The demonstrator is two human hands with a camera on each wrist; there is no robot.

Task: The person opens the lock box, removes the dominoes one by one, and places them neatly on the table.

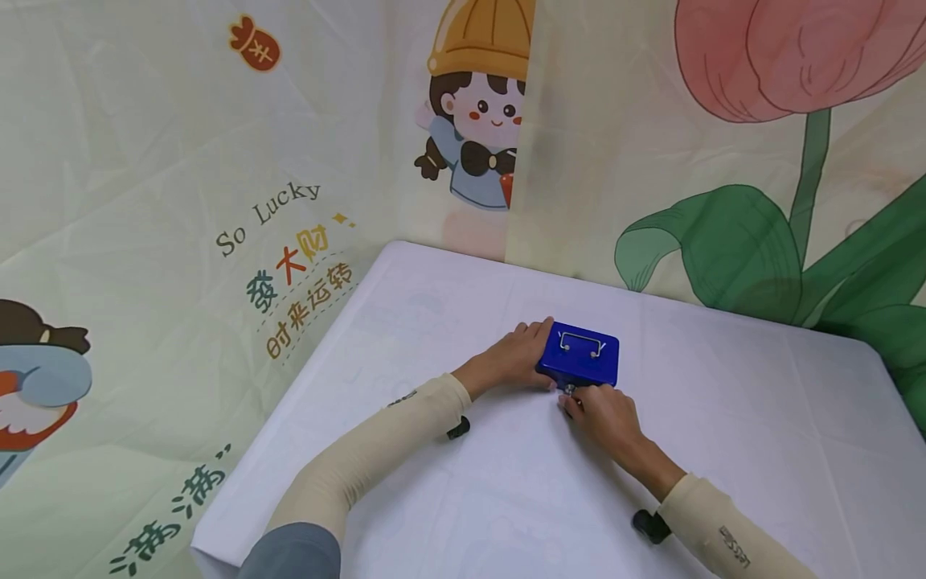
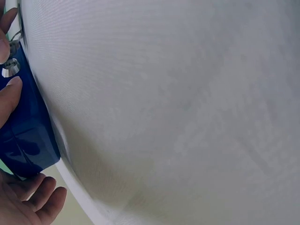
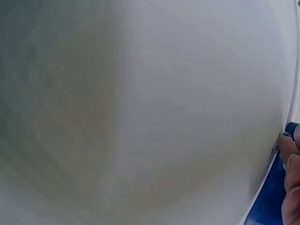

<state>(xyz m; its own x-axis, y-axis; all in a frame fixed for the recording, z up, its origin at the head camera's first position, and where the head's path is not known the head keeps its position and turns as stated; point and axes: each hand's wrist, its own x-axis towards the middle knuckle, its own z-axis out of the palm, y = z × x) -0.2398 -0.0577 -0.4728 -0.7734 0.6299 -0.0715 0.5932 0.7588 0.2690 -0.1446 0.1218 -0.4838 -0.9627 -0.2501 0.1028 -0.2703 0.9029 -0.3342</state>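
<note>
A small blue metal cash box (image 1: 581,366) with a wire handle (image 1: 580,342) on its lid sits on the white-covered table. My left hand (image 1: 522,354) grips the box by its left end. In the left wrist view, its thumb presses the front face beside a round silver lock (image 2: 11,68), and its fingers (image 2: 40,199) curl at the end of the box. At that lock, my right hand (image 1: 606,414) pinches a small key (image 2: 14,47), mostly hidden by the fingers. The right wrist view catches only the fingertips (image 3: 293,171) and part of the box's blue side.
White cloth covers the table (image 1: 463,515), with its far edge against a printed backdrop (image 1: 593,161). Both forearms wear beige sleeves. A black wrist device (image 1: 651,527) hangs under the right forearm, another (image 1: 459,428) under the left.
</note>
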